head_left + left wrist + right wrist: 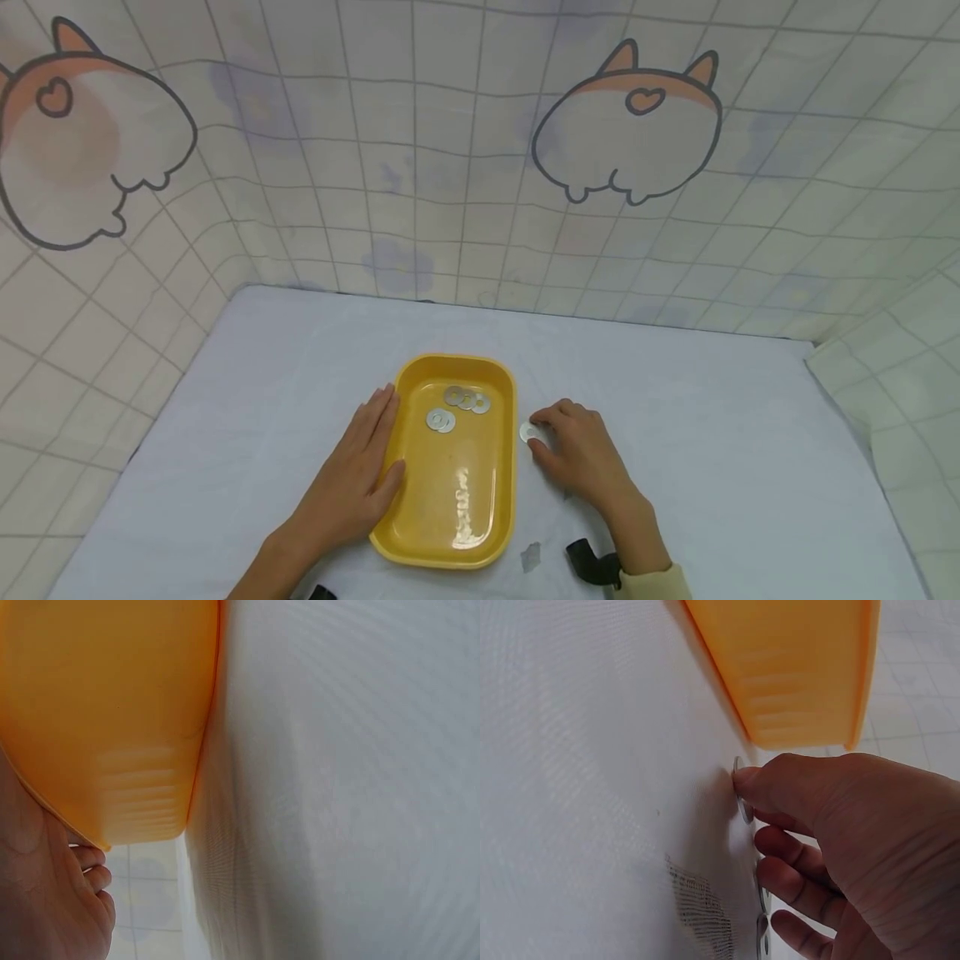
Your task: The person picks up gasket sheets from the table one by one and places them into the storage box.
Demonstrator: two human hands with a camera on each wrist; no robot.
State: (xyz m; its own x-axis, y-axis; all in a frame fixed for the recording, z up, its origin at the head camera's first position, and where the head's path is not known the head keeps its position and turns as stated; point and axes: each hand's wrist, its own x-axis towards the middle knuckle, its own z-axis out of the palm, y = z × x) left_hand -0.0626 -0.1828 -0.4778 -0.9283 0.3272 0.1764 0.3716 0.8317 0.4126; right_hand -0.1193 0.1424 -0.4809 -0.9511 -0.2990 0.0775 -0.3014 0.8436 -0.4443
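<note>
A yellow tray (450, 500) lies on the table with several flat metal washers (454, 396) inside, near its far end. My left hand (348, 475) rests along the tray's left side, fingers straight and thumb over the rim. To the right of the tray, my right hand (581, 450) pinches a washer (529, 432) between thumb and forefinger. The right wrist view shows this washer (742, 802) tilted on edge at the thumb tip, close to the white cloth. Two more washers (762, 934) show past the curled lower fingers there.
A white cloth (712, 433) covers the table, with a grey patch (531, 557) near the front. Black wrist-camera parts (592, 563) sit by the right wrist. Tile-patterned curtains (465, 167) with cartoon animals enclose the back and sides.
</note>
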